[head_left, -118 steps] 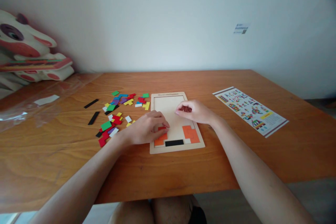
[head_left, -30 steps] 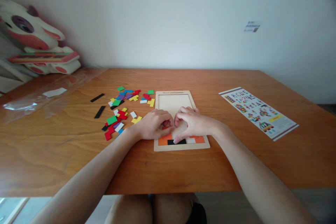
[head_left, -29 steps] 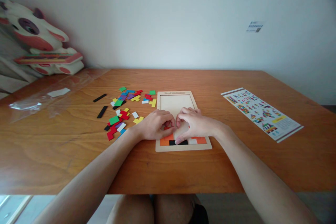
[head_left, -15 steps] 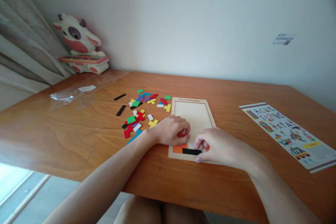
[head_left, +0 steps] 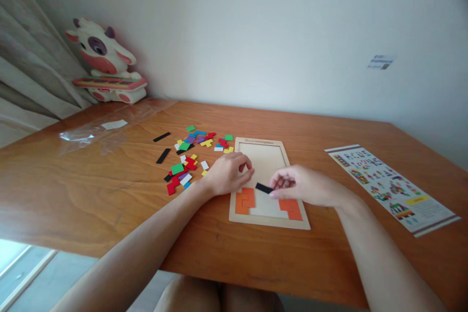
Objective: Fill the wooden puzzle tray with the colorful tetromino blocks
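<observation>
My right hand [head_left: 298, 184] pinches one end of a black strip-shaped puzzle piece [head_left: 263, 188], which is held above the wooden puzzle board [head_left: 268, 223]. Orange pieces [head_left: 244, 201] lie in the board's near left corner, and more orange pieces [head_left: 292, 208] fill its near right corner. Pale board shows between the two groups. My left hand [head_left: 230, 173] is over the board's left edge, its fingers curled and thumb close to the index finger; no piece shows in it.
Loose coloured puzzle pieces [head_left: 177, 169] are spread left of the board. A printed pattern sheet [head_left: 395, 189] lies to the right. Behind on the left are a clear plastic bag [head_left: 82, 135] and a cow toy with a keyboard [head_left: 109, 68], against the wall.
The black strip has come up out of the board's near edge in my right hand, leaving a gap between the orange pieces. My left hand has lifted slightly away from the orange pieces.
</observation>
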{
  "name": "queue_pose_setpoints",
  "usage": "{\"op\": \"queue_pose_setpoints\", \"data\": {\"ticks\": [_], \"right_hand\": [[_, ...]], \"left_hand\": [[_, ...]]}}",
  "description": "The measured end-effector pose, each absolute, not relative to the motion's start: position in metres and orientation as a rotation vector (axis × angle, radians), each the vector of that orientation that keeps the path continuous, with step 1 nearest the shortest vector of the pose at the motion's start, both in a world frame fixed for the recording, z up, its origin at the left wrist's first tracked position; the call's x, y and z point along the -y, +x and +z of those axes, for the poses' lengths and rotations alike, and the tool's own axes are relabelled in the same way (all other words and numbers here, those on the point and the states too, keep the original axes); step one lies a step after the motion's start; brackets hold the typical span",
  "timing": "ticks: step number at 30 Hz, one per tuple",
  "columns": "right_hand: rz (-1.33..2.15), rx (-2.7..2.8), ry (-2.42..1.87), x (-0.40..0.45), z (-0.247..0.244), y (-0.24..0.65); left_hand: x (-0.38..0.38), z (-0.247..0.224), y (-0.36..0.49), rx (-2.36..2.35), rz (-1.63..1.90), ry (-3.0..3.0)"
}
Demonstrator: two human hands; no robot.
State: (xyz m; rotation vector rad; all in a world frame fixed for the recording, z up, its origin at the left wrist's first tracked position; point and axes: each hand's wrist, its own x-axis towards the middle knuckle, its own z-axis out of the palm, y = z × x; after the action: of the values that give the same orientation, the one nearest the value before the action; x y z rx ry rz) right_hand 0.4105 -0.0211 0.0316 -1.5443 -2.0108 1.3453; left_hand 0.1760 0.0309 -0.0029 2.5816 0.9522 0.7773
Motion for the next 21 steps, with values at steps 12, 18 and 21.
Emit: {"op": "queue_pose_setpoints", "data": {"ticks": [12,18,21], "right_hand": [[0.707,1.577,-1.639,-0.021,-0.016,0.433],[0.646,1.580,-1.653,-0.022,-0.021,0.431],[0.631,1.575,-1.664,-0.022,-0.022,0.430]], "left_hand": [[-0.065,-0.012,0.142,-1.324,0.583,2.801],[-0.069,-0.012,0.138,-1.225,0.686,2.712],[-0.072,-0.014,0.136,-1.305,0.756,2.734]]}}
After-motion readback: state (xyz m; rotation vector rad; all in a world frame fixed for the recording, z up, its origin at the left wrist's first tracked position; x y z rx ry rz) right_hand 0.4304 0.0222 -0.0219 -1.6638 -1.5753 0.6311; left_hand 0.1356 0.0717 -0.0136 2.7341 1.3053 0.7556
